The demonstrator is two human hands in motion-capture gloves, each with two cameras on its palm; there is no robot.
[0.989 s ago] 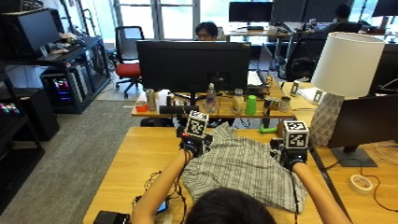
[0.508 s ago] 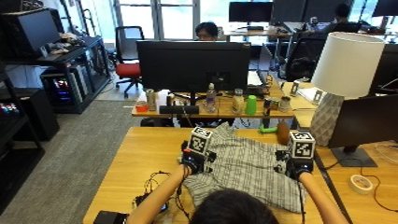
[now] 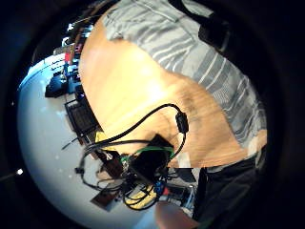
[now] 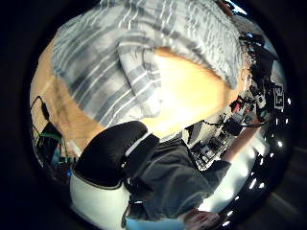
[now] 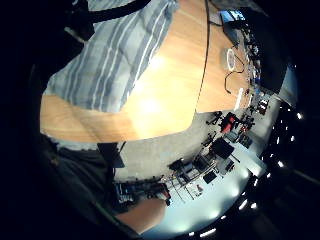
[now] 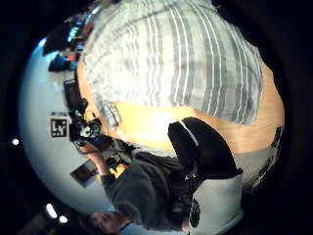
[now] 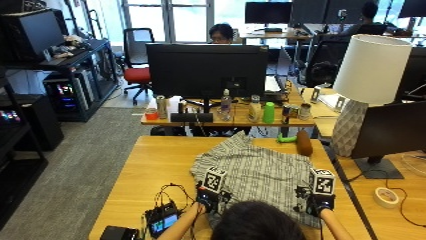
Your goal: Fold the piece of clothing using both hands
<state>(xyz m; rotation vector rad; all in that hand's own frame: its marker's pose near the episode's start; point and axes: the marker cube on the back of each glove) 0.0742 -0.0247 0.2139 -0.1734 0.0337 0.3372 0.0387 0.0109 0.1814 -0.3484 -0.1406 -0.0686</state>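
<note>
Outside view shows the left hand (image 7: 208,198) and the right hand (image 7: 318,202) low on the tabletop (image 7: 150,165), each at one near corner of the striped garment (image 7: 259,175). The head of the person hides part of the near edge. From this view I cannot tell for sure if the fingers are curled around the cloth or only lie on it. In the left thumb side palm view a black gloved thumb (image 4: 112,153) stands free over the bare wood, not on the cloth. The same is in the right thumb side palm view, where a gloved finger (image 6: 203,147) is beside the hem and not around it. So I cannot say what state each grip has.

To do this step well, I think both hands must move at the same level and at the same speed, so that the fold line becomes straight. The corners should meet the cloth below squarely, and the fabric should be smoothed flat before letting go.

From the hands outward, the garment spreads away from the person toward the far edge of the tabletop, where a sleeve or collar part points to the monitor (image 7: 206,70). It lies flat, a little wrinkled, between both hands and beyond them.
</note>
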